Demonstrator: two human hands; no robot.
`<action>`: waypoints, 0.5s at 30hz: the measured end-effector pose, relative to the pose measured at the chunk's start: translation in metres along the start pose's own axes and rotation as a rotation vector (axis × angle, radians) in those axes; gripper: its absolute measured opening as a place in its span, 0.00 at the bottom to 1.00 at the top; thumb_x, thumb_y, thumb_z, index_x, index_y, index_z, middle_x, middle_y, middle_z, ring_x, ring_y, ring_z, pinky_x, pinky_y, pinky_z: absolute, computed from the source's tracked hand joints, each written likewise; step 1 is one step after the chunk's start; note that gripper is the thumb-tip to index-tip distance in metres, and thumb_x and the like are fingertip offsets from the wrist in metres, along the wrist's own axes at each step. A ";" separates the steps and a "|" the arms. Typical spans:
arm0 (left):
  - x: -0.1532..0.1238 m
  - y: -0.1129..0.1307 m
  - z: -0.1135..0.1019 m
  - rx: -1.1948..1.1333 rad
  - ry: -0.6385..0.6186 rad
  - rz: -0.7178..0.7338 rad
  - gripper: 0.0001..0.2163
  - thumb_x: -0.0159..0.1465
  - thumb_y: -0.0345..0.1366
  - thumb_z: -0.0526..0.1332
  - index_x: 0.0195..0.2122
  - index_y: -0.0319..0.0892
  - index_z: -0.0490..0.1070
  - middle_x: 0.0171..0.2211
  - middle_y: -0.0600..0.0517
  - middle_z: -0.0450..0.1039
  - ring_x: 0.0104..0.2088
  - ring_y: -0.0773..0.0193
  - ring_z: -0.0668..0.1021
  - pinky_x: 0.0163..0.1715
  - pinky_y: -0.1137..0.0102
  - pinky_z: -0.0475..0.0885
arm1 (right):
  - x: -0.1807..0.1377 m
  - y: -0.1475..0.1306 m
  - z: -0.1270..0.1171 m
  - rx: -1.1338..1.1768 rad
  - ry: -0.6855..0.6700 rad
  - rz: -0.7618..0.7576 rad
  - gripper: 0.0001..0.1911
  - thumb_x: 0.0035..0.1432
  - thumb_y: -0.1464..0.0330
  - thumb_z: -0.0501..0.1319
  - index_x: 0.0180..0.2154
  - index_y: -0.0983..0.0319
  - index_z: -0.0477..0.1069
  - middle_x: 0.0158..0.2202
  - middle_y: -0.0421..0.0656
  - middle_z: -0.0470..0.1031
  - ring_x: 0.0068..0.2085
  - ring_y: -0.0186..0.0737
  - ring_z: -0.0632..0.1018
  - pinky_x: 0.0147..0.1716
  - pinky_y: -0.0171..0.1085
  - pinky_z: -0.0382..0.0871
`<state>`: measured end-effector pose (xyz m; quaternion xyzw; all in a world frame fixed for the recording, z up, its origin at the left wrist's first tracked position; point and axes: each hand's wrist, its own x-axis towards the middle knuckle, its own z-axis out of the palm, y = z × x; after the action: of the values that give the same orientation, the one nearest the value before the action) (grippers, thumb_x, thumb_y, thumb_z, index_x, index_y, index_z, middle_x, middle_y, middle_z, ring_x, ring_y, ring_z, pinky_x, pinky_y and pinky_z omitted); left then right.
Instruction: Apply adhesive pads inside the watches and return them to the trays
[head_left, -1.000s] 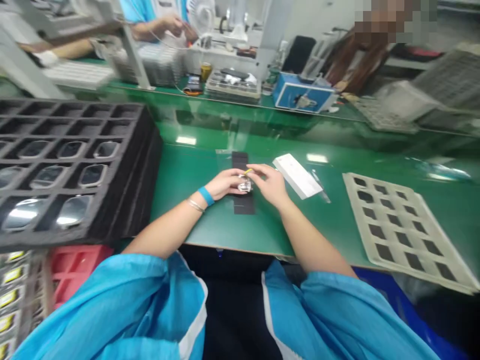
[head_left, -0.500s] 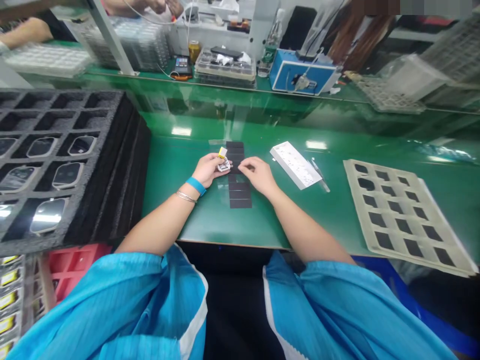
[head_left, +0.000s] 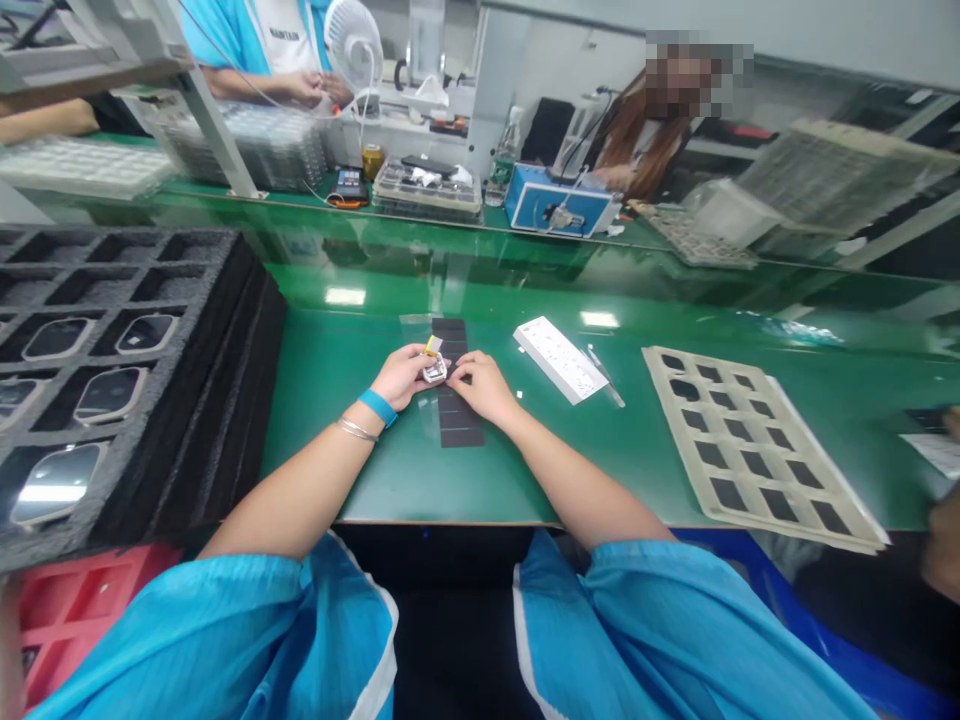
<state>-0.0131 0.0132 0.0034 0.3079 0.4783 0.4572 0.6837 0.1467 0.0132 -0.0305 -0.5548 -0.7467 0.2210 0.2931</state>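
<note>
A small clear part (head_left: pixel 434 372) with a yellow tab (head_left: pixel 432 345) is held between both hands, over the upper end of a black strip (head_left: pixel 454 425) on the green mat (head_left: pixel 337 480). The part is not resting on the mat.

Left hand (head_left: pixel 401 376): fingers curled, grasping the part from its left side. Right hand (head_left: pixel 480 386): fingertips (head_left: pixel 455 372) brought against the part's right side; whether it is gripped by them cannot be told. A blue wristband (head_left: pixel 377 407) and a thin bangle (head_left: pixel 357 430) are worn on the left wrist.

To the right, a white box (head_left: pixel 559 358) lies beside a slim metal tool (head_left: pixel 604 375), with a beige tray (head_left: pixel 780 420) of dark squares farther right. To the left, a black foam tray (head_left: pixel 225 300) holds oval glass pieces (head_left: pixel 148 334). At the far bench, a co-worker's hands (head_left: pixel 309 88) are seen near a small fan (head_left: pixel 352 45).
</note>
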 end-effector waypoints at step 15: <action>-0.004 -0.001 0.004 -0.009 0.031 0.033 0.06 0.55 0.22 0.64 0.32 0.37 0.70 0.27 0.49 0.78 0.26 0.67 0.79 0.30 0.72 0.77 | -0.025 -0.017 -0.033 0.168 0.232 -0.347 0.06 0.61 0.66 0.61 0.30 0.58 0.70 0.40 0.45 0.76 0.45 0.45 0.75 0.51 0.48 0.68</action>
<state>-0.0093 0.0088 0.0057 0.3055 0.4817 0.4752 0.6699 0.1626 -0.0159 0.0002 -0.4132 -0.7712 0.1635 0.4558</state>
